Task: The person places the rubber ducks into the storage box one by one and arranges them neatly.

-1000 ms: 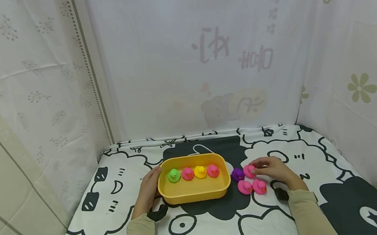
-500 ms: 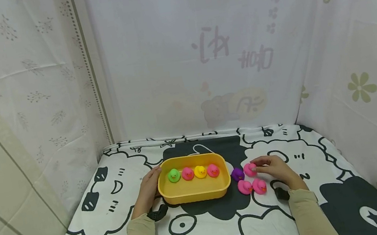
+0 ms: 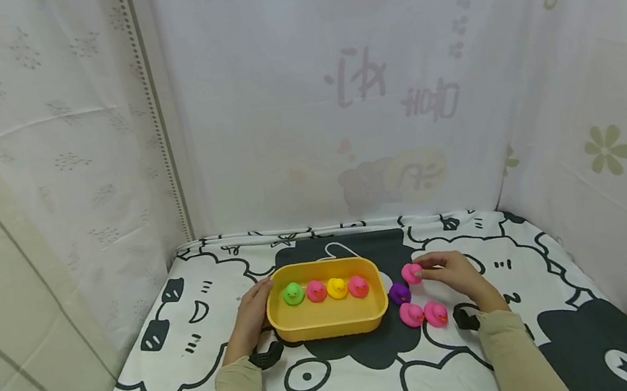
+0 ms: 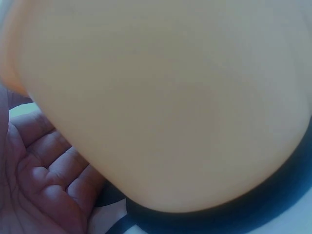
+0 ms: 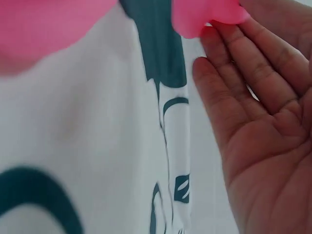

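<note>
A yellow basin sits on the printed cloth and holds a row of small rubber ducks: green, pink, yellow and another pink. My left hand rests with relaxed fingers against the basin's left end; in the left wrist view the basin wall fills the picture beside my palm. My right hand pinches a pink duck just above the cloth, right of the basin. Below it lie a purple duck and two pink ducks.
The black-and-white cartoon cloth covers the whole surface. Pale printed curtains close it in at the back and on both sides. A blurred pink duck lies close to the right wrist camera.
My right hand has raised the pink duck a little off the cloth, away from the other loose ducks. The left hand and the basin have stayed where they were.
</note>
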`<state>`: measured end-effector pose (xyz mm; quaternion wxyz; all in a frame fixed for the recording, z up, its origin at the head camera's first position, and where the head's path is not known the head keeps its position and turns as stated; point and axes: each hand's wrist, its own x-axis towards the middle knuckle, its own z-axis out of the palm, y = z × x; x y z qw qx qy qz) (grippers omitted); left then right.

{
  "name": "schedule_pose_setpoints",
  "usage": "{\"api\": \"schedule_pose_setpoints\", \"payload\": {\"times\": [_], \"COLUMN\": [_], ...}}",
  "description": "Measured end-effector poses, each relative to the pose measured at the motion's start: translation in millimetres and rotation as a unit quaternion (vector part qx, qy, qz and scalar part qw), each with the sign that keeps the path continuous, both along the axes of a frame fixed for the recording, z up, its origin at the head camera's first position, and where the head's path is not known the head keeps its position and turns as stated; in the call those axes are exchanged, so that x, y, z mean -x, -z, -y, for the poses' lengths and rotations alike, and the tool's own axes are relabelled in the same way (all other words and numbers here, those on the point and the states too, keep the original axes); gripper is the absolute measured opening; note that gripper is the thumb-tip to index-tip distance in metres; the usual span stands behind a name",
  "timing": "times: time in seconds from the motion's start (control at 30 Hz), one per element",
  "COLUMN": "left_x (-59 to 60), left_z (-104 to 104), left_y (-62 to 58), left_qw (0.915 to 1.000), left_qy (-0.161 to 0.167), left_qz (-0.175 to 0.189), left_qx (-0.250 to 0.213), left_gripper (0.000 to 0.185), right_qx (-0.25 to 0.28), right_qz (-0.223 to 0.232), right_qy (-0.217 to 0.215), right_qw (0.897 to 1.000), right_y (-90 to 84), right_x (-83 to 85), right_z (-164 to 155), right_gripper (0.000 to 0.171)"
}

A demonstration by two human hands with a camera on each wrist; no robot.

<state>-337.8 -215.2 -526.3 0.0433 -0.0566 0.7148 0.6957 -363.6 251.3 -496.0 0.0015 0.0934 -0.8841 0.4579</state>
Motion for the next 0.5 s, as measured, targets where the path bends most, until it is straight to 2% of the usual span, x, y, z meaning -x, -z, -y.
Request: {"api": "schedule_pose_setpoints", "payload": {"times": [0.3, 0.5], "left_x": [-0.5, -0.3], "left_z": [-2, -2], "left_y": [0.4, -0.2], "left_qw": [1.0000, 1.0000], "left_qy": [-0.003, -0.004], "left_qz": [0.002, 0.004], "left_qx": [0.002, 0.002], "left_gripper": [0.062, 0.060], "right_qx": [0.010, 0.007], "right_qz": [-0.027, -0.022], "right_qy": [-0.016, -0.041], "right_qw": [0.999, 0.999], "right_y": [-23.8, -38.1], "right_x": [7.2, 10.5], "right_z": [14, 29], "right_gripper": [0.040, 0.041]}}
